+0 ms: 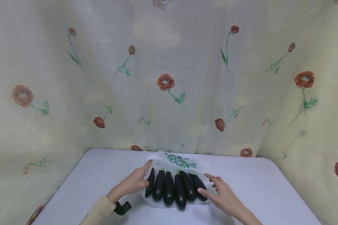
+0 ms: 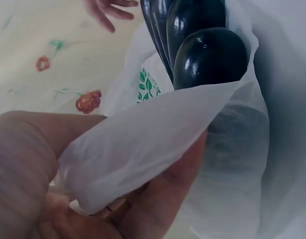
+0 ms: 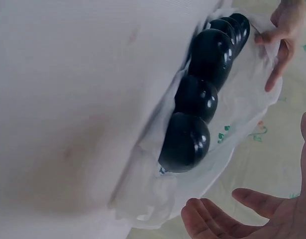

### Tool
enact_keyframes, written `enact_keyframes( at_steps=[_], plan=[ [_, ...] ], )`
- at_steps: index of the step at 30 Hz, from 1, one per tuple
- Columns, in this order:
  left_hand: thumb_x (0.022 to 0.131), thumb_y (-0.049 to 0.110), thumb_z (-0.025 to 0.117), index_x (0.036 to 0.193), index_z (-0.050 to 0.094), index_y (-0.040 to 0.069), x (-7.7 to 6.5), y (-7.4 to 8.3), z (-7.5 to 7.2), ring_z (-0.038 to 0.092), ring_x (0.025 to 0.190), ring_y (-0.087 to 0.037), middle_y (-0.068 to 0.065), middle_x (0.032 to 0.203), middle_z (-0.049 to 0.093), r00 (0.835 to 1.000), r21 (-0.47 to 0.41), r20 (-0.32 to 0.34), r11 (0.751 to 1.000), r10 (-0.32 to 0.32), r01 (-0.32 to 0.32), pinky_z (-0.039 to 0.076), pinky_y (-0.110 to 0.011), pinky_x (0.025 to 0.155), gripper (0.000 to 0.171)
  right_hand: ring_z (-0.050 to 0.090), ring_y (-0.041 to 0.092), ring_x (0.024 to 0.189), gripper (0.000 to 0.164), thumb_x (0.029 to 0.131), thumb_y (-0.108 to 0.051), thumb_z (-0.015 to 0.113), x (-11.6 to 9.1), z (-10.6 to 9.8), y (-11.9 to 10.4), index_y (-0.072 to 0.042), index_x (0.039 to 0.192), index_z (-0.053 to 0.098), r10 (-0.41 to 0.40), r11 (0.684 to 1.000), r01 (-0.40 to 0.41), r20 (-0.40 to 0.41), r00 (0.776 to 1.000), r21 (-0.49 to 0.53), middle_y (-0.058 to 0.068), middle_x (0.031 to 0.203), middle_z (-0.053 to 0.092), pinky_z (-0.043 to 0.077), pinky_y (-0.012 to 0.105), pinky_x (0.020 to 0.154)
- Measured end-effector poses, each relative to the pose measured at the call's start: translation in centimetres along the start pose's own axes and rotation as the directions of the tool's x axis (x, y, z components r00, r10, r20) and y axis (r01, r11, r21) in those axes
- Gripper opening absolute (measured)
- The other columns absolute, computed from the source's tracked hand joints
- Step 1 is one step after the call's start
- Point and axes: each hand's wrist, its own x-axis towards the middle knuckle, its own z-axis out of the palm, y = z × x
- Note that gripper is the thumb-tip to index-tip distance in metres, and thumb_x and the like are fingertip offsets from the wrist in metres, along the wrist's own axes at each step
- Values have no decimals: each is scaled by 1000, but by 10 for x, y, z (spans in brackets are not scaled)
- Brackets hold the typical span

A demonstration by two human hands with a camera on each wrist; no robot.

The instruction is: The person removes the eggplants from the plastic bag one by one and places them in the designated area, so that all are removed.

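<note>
Several glossy dark eggplants (image 1: pixel 169 189) lie side by side on a white plastic bag (image 1: pixel 159 158) with a green leaf print, their stem ends toward the back. At the bag's left side, my left hand (image 1: pixel 133 181) pinches its edge. The left wrist view shows the thin plastic (image 2: pixel 143 134) drawn up between thumb and fingers, next to the rounded ends of the eggplants (image 2: pixel 210 57). My right hand (image 1: pixel 222 193) is at the bag's right side, fingers spread. In the right wrist view its fingers (image 3: pixel 217 219) are apart from the bag's edge (image 3: pixel 157 204), holding nothing.
The bag lies on a white table (image 1: pixel 242 175) with rounded back corners. Behind and at both sides hangs a pale curtain (image 1: pixel 197 103) printed with red flowers. A black wrist-worn device (image 1: pixel 122 208) sits below my left sleeve (image 1: pixel 99 209).
</note>
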Motion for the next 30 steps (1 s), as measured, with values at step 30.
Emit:
enact_keyframes(
  at_steps=[30],
  plan=[
    [73,-4,63,155,4,5,-1,4,3,49,98,-29,-29,136,44,1000,-131,-13,991,-4,2,47,-34,66,101,67,18,91,47,87,-24,70,10,-2,-10,-11,130,57,-44,956,63,-73,996,286,10,108,68,55,34,79]
  ],
)
